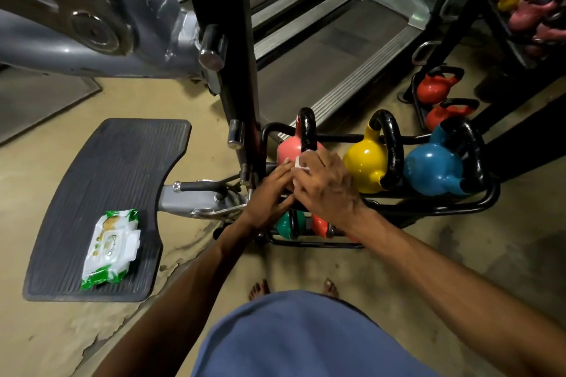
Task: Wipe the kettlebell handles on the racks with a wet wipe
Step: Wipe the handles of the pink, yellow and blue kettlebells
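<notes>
Two treadmills [330,49] run side by side at the far end, and one big grey machine [92,9] fills the upper left. Its one ribbed black pedal [101,180] lies low on my left. I count two racks. The near rack [459,208] is right in front of me, with three kettlebells on its top level: a pink one [288,147], a yellow one [366,165] and a blue one [428,168], all with black handles. Below them two more show in part, a green one [286,223] and a red one [320,225]. The far rack [493,9] on the right has two red kettlebells [432,87] low down, with yellow and pink ones higher up, too blurred to count. One pack of wipes [110,248] lies flat on the pedal, lid up. Both my hands are at the pink kettlebell. My left hand [269,196] has its fingers [282,171] straight, laid against the bell's side, gripping nothing. My right hand [324,184] has its fingers curled round one white wet wipe [301,162], pressed to the base of the pink bell's handle [307,128]
</notes>
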A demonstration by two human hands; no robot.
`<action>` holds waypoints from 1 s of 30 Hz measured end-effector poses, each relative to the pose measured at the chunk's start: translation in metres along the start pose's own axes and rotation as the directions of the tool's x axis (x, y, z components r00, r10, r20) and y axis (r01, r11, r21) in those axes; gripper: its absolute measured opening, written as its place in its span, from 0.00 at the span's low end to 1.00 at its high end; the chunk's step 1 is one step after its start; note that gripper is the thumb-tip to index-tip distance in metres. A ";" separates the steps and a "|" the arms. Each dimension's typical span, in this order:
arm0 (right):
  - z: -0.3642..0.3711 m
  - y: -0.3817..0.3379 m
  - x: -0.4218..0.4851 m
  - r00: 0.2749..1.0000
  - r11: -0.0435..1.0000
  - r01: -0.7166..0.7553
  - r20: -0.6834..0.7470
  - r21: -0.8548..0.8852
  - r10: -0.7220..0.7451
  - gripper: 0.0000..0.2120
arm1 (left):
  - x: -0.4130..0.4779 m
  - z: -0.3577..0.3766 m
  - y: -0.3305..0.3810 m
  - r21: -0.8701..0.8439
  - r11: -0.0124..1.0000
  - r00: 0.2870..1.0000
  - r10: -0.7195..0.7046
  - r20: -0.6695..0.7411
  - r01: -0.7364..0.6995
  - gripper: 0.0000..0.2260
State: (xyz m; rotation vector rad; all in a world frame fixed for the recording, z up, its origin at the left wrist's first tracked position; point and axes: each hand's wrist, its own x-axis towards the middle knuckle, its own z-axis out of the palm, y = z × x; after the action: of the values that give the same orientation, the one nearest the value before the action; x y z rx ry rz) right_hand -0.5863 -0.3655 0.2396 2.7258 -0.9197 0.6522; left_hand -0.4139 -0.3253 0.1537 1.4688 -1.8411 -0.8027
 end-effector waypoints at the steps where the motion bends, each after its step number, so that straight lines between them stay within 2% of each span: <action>1: 0.001 -0.001 -0.010 1.000 0.999 -0.026 0.011 0.048 0.026 0.09 | 0.000 0.000 0.000 0.006 1.000 1.000 0.002 0.000 -0.002 0.26; 3: 0.004 -0.007 -0.028 0.980 0.957 -0.189 -0.014 0.218 0.197 0.09 | -0.002 0.000 0.000 0.023 1.000 1.000 0.000 -0.007 0.001 0.26; 4: 0.006 -0.011 -0.034 0.934 0.878 -0.323 -0.034 0.352 0.357 0.09 | -0.002 -0.001 0.000 0.026 1.000 1.000 -0.002 -0.015 0.002 0.25; 5: 0.008 -0.015 -0.036 0.847 0.739 -0.452 -0.019 0.500 0.531 0.09 | -0.002 -0.001 0.001 0.025 1.000 1.000 -0.001 -0.023 0.002 0.26; 6: 0.010 -0.017 -0.034 0.735 0.544 -0.548 0.055 0.636 0.676 0.09 | -0.002 -0.001 0.002 0.023 1.000 1.000 -0.003 -0.024 0.004 0.27; 7: 0.012 -0.018 -0.027 0.624 0.323 -0.599 0.175 0.733 0.761 0.08 | -0.003 -0.001 0.003 0.025 1.000 1.000 -0.006 -0.021 0.007 0.28; 8: 0.012 -0.017 -0.018 0.540 0.117 -0.606 0.298 0.787 0.787 0.08 | -0.003 -0.001 0.004 0.028 1.000 1.000 -0.010 -0.016 0.011 0.29; 9: 0.011 -0.014 -0.008 0.481 -0.042 -0.596 0.398 0.802 0.781 0.08 | -0.003 -0.001 0.003 0.031 0.999 1.000 -0.017 -0.010 0.017 0.29; 10: 0.010 -0.010 -0.001 0.440 -0.146 -0.586 0.464 0.797 0.769 0.09 | -0.003 -0.002 0.002 0.033 0.999 1.000 -0.021 -0.006 0.021 0.29; 11: 0.008 -0.008 0.004 0.413 -0.198 -0.582 0.497 0.789 0.763 0.09 | -0.002 -0.001 0.001 0.034 0.999 1.000 -0.022 -0.004 0.022 0.29; 12: 0.007 -0.007 0.006 0.396 -0.203 -0.586 0.496 0.785 0.773 0.09 | -0.002 -0.001 0.000 0.035 0.999 1.000 -0.019 -0.001 0.019 0.29; 13: 0.006 -0.009 0.005 0.394 -0.154 -0.599 0.456 0.786 0.798 0.07 | -0.002 -0.001 0.000 0.038 0.999 1.000 -0.011 -0.001 0.011 0.29; 14: 0.006 -0.012 0.002 0.419 -0.043 -0.622 0.379 0.782 0.825 0.05 | -0.001 0.000 -0.001 0.043 0.999 1.000 -0.007 -0.002 0.007 0.29; 15: 0.005 -0.016 -0.002 0.491 0.136 -0.635 0.262 0.760 0.831 0.05 | -0.001 0.000 -0.002 0.046 0.999 1.000 -0.004 -0.005 0.004 0.29; 16: 0.005 -0.018 -0.006 0.609 0.360 -0.612 0.129 0.704 0.783 0.06 | -0.001 0.001 -0.002 0.049 0.999 1.000 -0.007 -0.009 0.008 0.28; 18: 0.006 -0.013 -0.007 0.867 0.770 -0.426 -0.029 0.475 0.497 0.10 | 0.000 0.000 0.000 0.053 0.999 1.000 0.000 -0.017 0.001 0.26; 19: 0.005 -0.005 -0.005 0.954 0.905 -0.261 -0.051 0.336 0.294 0.11 | 0.000 -0.001 0.002 0.054 0.998 1.000 0.015 -0.014 -0.014 0.24; 20: 0.004 0.004 -0.001 0.994 0.973 -0.085 -0.044 0.216 0.097 0.12 | 0.000 -0.002 0.004 0.078 0.996 0.999 0.038 -0.012 -0.037 0.23; 22: -0.003 0.022 0.011 0.984 0.983 0.171 0.036 0.071 -0.174 0.11 | -0.001 -0.004 -0.001 0.242 0.966 0.996 0.093 0.000 -0.091 0.26; 24: -0.008 0.035 0.027 0.937 0.947 0.322 0.140 0.001 -0.319 0.11 | -0.002 -0.006 -0.009 0.438 0.892 0.993 0.108 0.037 -0.114 0.29; 28: -0.006 0.032 0.046 0.804 0.851 0.521 0.375 -0.068 -0.462 0.13 | -0.009 -0.006 -0.009 0.517 0.848 0.993 0.091 0.068 -0.114 0.30; 30: -0.008 0.031 0.043 0.742 0.809 0.586 0.433 -0.048 -0.512 0.14 | -0.011 -0.006 -0.007 0.526 0.843 0.994 0.094 0.064 -0.113 0.30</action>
State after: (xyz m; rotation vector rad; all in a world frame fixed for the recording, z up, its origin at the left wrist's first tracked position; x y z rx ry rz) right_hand -0.5776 -0.4102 0.2677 2.7847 -0.1586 -0.1131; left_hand -0.4030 -0.3158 0.1504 1.6631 -2.2663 -0.2659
